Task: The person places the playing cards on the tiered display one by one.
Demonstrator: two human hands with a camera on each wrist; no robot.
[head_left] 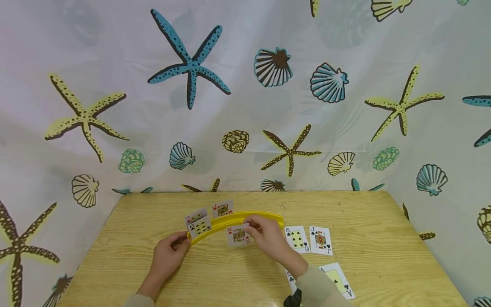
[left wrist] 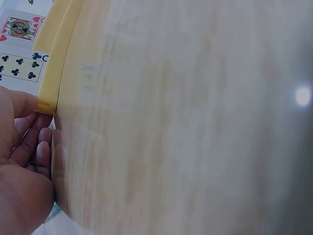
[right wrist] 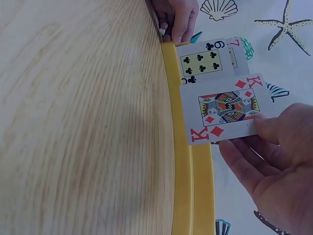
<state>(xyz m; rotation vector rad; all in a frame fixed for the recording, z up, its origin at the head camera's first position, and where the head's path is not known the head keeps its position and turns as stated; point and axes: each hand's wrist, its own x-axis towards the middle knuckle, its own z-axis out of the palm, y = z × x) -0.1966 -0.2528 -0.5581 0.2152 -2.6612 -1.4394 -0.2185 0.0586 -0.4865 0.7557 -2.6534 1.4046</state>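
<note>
A curved yellow card holder (head_left: pixel 220 222) stands on the table, and my left hand (head_left: pixel 170 253) grips its left end between thumb and fingers. My right hand (head_left: pixel 270 238) pinches the king of diamonds (right wrist: pixel 227 108) by one edge, in front of the holder. In the right wrist view the king overlaps the holder's slot; whether it sits in it I cannot tell. At the holder's left, a six of clubs (head_left: pixel 201 227) stands in the front row, with a seven of diamonds (head_left: pixel 196 215) behind. A red jack (head_left: pixel 222 209) stands in the back row.
Right of the holder, a six of spades (head_left: pixel 296 239) and a jack of spades (head_left: pixel 321 240) lie face up on the wooden table (head_left: pixel 383 238). Nearer lie an ace (head_left: pixel 337 279) and another card (head_left: pixel 290 279), partly under my right forearm. A patterned curtain (head_left: pixel 245 106) hangs behind.
</note>
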